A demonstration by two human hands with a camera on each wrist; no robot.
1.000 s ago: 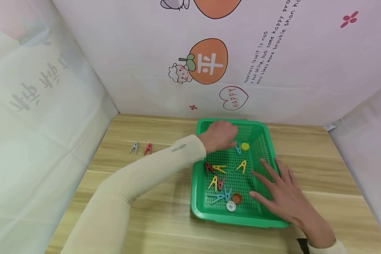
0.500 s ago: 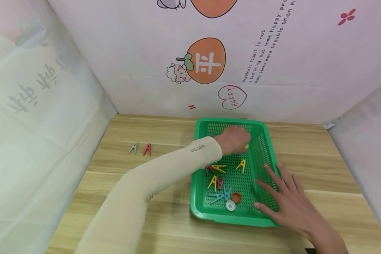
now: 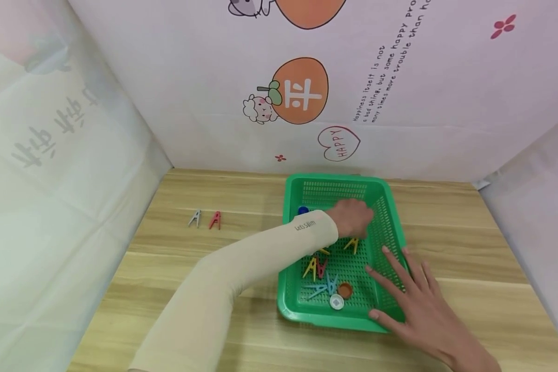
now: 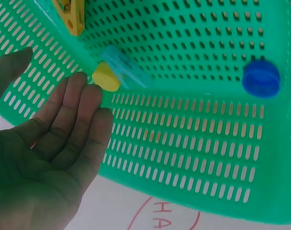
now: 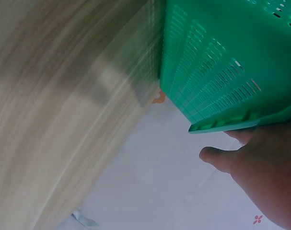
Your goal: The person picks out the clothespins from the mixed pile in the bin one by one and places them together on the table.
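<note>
Inside the green basket [image 3: 285, 289], my left hand [image 3: 352, 218] hovers over the far right part. Its fingers bend loosely and hold nothing in the left wrist view, fingertips close to a yellow cap [image 4: 105, 77] and a light blue clothespin [image 4: 125, 68]; the head view hides both behind the hand. A yellow clothespin [image 3: 352, 245] lies just nearer than the hand. My right hand [image 3: 420, 307] rests with spread fingers over the basket's right rim. Yellow [image 3: 310, 268] and red [image 3: 322, 267] clothespins, light blue clothespins [image 3: 318, 290], a brown cap [image 3: 345, 291] and a white cap [image 3: 337, 301] lie nearer me.
A dark blue cap [image 3: 303, 210] sits in the basket's far left corner. On the wooden table [image 3: 242, 325], left of the basket, lie a grey clothespin [image 3: 195, 218] and a red clothespin [image 3: 215, 220]. Printed cloth walls [image 3: 204, 103] stand behind and at both sides.
My left hand has moved right and toward me inside the basket, uncovering the far left corner with the dark blue cap. My right hand stays at the right rim, shifting slightly.
</note>
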